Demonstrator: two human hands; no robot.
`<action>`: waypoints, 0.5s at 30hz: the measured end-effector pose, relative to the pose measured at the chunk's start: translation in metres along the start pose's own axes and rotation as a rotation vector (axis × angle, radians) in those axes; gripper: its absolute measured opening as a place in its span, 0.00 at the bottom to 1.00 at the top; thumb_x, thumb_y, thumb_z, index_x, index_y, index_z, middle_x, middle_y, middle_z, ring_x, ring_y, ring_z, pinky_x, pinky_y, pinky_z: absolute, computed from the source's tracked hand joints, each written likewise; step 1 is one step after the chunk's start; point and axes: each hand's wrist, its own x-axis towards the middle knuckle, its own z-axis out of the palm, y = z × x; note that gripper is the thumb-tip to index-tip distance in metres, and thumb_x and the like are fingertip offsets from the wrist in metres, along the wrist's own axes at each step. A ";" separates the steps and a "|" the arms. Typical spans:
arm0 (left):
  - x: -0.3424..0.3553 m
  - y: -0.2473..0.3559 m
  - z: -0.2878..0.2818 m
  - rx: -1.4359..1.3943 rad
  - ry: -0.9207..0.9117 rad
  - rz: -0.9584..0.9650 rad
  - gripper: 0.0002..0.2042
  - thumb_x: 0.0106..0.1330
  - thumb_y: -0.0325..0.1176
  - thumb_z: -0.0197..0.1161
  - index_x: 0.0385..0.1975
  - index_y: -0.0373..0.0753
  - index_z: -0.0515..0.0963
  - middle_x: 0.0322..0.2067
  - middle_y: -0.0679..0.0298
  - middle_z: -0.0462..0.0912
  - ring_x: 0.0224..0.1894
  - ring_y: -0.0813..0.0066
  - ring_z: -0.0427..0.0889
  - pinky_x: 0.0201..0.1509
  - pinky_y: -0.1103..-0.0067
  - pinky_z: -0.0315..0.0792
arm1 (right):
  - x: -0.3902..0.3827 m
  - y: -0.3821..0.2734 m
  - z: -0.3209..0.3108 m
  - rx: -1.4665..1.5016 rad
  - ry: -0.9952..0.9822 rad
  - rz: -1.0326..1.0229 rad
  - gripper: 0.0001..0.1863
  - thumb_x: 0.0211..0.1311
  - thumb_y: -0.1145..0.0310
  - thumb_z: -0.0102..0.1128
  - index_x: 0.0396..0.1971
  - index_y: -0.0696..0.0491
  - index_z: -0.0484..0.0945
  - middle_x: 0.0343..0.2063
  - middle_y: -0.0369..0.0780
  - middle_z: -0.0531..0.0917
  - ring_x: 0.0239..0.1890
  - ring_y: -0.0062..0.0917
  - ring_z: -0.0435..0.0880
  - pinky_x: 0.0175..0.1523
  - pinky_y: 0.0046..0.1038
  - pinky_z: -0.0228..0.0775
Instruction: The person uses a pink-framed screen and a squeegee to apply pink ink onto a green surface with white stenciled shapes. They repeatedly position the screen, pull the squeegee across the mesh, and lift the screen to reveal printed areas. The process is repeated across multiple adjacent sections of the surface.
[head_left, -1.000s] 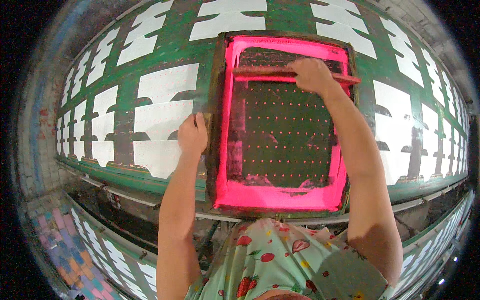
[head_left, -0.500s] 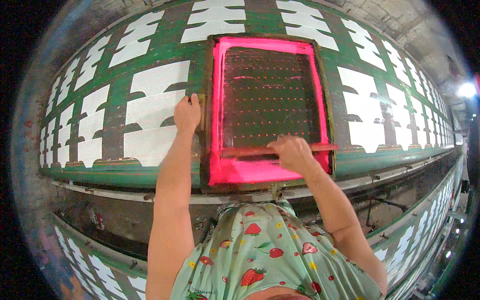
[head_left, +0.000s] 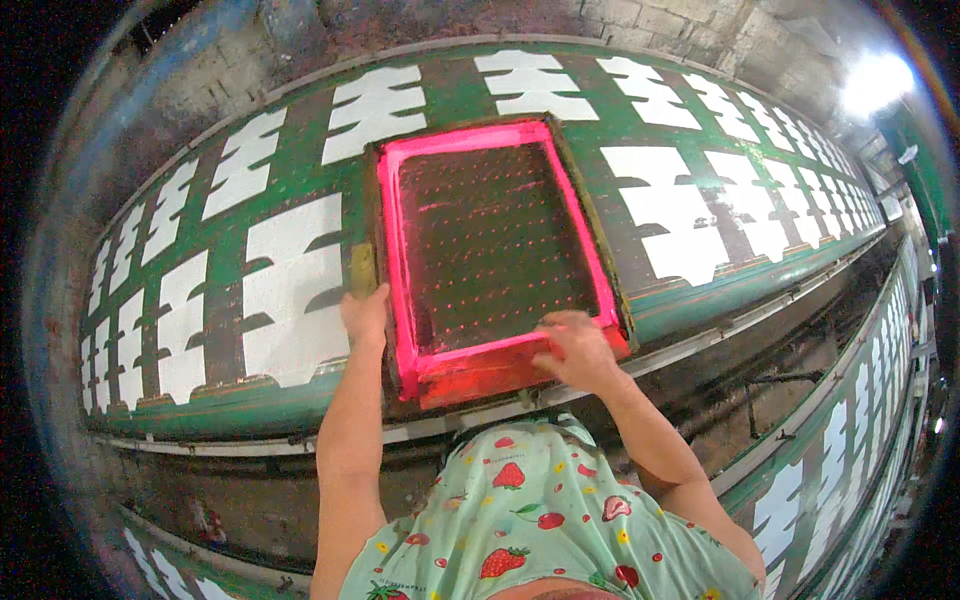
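Pink-edged printing screen (head_left: pixel 495 240) on a green table (head_left: pixel 700 304)

White panels (head_left: pixel 292 285) lie at left. The left hand (head_left: pixel 366 316) grips the screen's left edge. A red squeegee (head_left: pixel 470 380) lies along its near end; the right hand (head_left: pixel 578 350), blurred, is over it, grip unclear.

One framed screen (head_left: pixel 495 240) is counted, with one red squeegee (head_left: pixel 480 375) seen along its six o'clock side. Two hands are counted: one left hand (head_left: pixel 365 318) at the screen's eight o'clock, one right hand (head_left: pixel 580 350) at its five o'clock. One long green table (head_left: pixel 690 300) is seen beneath the screen, a second table (head_left: pixel 803 450) toward four o'clock. Of white columns (head_left: pixel 293 290) in the near row, at least four are counted at nine o'clock and at least four at three o'clock, three pieces in the largest. One lamp (head_left: pixel 880 85) is seen at two o'clock
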 end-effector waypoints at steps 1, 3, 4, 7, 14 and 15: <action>0.000 0.003 -0.002 -0.121 -0.041 -0.020 0.34 0.59 0.39 0.86 0.60 0.22 0.82 0.52 0.43 0.91 0.53 0.49 0.90 0.59 0.62 0.81 | -0.001 0.017 -0.005 -0.063 0.149 0.106 0.33 0.61 0.51 0.81 0.64 0.50 0.86 0.62 0.49 0.86 0.67 0.50 0.82 0.75 0.51 0.71; -0.001 0.017 -0.005 -0.258 -0.091 -0.021 0.29 0.60 0.35 0.85 0.58 0.25 0.82 0.49 0.51 0.91 0.48 0.59 0.89 0.56 0.65 0.80 | -0.005 0.054 -0.014 -0.081 0.305 0.382 0.34 0.63 0.55 0.81 0.67 0.51 0.84 0.62 0.51 0.87 0.67 0.49 0.83 0.76 0.49 0.71; -0.003 0.025 -0.011 -0.273 -0.098 -0.007 0.26 0.61 0.33 0.85 0.55 0.29 0.84 0.47 0.56 0.91 0.46 0.64 0.88 0.54 0.67 0.79 | -0.010 0.073 -0.017 -0.034 0.307 0.552 0.34 0.64 0.57 0.81 0.68 0.52 0.83 0.63 0.52 0.87 0.67 0.48 0.83 0.76 0.48 0.71; -0.001 0.063 -0.016 -0.295 -0.077 0.024 0.20 0.63 0.27 0.83 0.52 0.31 0.84 0.44 0.60 0.91 0.43 0.69 0.87 0.52 0.69 0.80 | -0.025 0.121 -0.014 0.398 0.297 0.732 0.36 0.68 0.59 0.79 0.73 0.55 0.78 0.65 0.54 0.85 0.68 0.46 0.83 0.76 0.45 0.72; -0.027 0.122 0.030 -0.406 -0.070 0.087 0.21 0.63 0.25 0.82 0.54 0.30 0.82 0.46 0.60 0.90 0.45 0.67 0.87 0.54 0.69 0.80 | -0.036 0.190 -0.024 0.657 0.358 0.715 0.37 0.71 0.60 0.77 0.74 0.61 0.75 0.67 0.51 0.85 0.69 0.39 0.84 0.75 0.37 0.73; -0.040 0.125 0.047 -0.411 -0.068 0.112 0.21 0.63 0.25 0.82 0.54 0.30 0.82 0.47 0.59 0.90 0.45 0.67 0.87 0.55 0.69 0.79 | -0.039 0.210 -0.038 0.728 0.356 0.731 0.37 0.71 0.60 0.77 0.74 0.61 0.75 0.67 0.51 0.85 0.69 0.39 0.84 0.75 0.37 0.73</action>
